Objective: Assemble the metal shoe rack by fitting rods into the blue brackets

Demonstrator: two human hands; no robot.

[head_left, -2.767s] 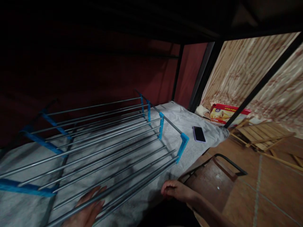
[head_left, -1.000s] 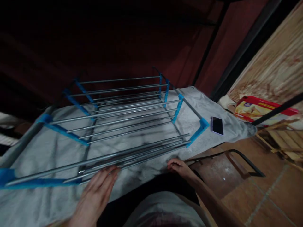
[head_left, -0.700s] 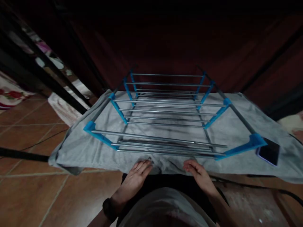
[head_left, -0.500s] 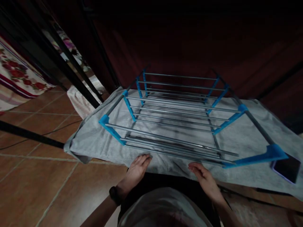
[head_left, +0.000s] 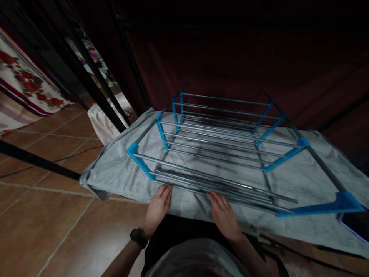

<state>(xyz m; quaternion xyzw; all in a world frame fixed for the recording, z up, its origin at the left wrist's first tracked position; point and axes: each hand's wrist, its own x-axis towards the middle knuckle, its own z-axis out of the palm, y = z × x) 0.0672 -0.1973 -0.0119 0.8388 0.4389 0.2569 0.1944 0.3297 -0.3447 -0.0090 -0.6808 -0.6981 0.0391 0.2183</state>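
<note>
A shoe rack with grey metal tubes [head_left: 213, 163] and blue plastic brackets [head_left: 305, 209] lies on a grey cloth [head_left: 115, 173]. My left hand [head_left: 158, 204], with a dark watch [head_left: 138, 237] on the wrist, rests palm down at the near edge of the rack, its fingertips by the lowest front tube. To its right, my right hand [head_left: 224, 215] reaches out with straightened fingers, the tips at the same front tubes. Neither hand is wrapped around a tube; whether the fingertips touch the metal I cannot tell. Some near tubes' right ends stick out past the bracket.
A phone [head_left: 353, 227] lies partly hidden under the rack's right corner bracket. Black metal poles [head_left: 40, 159] stand at the left, above a tiled floor [head_left: 72, 215]. Dark red curtain [head_left: 230, 57] hangs behind. A flowered blanket [head_left: 29, 84] hangs at the far left.
My right hand has moved left and forward to the front tubes, its fingers now straighter. My left hand has come slightly forward to the rack's edge. The view has shifted slightly.
</note>
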